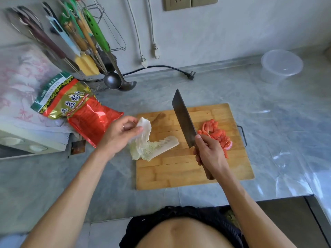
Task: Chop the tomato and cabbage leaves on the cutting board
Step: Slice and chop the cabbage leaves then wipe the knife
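While the left hand [123, 134] pinches one cabbage leaf [143, 133] at the cutting board's [179, 176] left edge, a second leaf [159, 146] lies flat beside it. The right hand [208, 153] curls round the cleaver [182, 119], blade raised. One pile of chopped tomato [216, 135] sits near the right edge. The overhanging leaves could slip onto the table [268, 104], and fingers near the blade risk a nick.

Grey marble counter [250, 90] all round. At the back left, a rack of hanging utensils [86, 42], two ladles [112, 80] dangling low. A red and gold snack bag [78, 111] lies just below. Far right, a clear plastic tub [281, 67]; a black plug [190, 75] rests near the wall.
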Tool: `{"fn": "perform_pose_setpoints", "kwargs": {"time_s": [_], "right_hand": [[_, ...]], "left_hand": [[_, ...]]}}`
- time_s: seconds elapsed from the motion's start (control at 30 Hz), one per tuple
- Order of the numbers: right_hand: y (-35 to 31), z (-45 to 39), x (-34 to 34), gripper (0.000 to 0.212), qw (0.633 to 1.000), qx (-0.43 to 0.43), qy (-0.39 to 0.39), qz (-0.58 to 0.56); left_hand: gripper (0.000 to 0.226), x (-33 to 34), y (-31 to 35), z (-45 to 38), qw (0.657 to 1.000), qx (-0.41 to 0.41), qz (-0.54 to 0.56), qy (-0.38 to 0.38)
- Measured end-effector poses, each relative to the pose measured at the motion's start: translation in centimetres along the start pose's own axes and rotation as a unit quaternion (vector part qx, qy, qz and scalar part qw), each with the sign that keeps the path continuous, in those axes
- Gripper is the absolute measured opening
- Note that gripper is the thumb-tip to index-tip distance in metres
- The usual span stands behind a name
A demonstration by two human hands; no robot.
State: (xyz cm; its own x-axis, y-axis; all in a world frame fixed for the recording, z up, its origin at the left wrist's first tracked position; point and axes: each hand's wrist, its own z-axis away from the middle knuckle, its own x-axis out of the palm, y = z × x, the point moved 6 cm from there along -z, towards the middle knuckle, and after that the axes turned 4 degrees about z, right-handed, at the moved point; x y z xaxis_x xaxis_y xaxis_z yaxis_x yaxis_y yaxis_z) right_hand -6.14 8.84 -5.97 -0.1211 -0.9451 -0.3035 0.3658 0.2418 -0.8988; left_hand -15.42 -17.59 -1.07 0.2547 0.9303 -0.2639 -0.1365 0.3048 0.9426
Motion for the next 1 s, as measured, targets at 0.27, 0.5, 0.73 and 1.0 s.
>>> {"fn": "perform_pose_setpoints", "kwargs": {"time_s": [0.27,0.5,0.73,1.0], "right_hand": [[-0.4,0.1,1.2,0.037,1.0,-0.019,-0.021,0.0],[-0.3,0.8,0.5,0.039,1.0,-0.014,-0.001,0.01],[0.4,1.1,0.3,0.04,1.0,0.006,0.01,0.011],[0.9,1.4,1.0,0.038,1.0,0.009,0.005,0.012]], "left_hand": [[0.015,1.9,-1.6,-2.2,0.981,-0.048,-0.158,-0.103],[0.008,8.0,-5.9,-5.2,0.964,-0.099,-0.207,-0.132],[0.009,9.3,-6.6,-5.2,0.971,-0.094,-0.21,-0.073],[0.051,9.5,-6.3,-4.6,0.929,-0.011,-0.366,-0.054]]}}
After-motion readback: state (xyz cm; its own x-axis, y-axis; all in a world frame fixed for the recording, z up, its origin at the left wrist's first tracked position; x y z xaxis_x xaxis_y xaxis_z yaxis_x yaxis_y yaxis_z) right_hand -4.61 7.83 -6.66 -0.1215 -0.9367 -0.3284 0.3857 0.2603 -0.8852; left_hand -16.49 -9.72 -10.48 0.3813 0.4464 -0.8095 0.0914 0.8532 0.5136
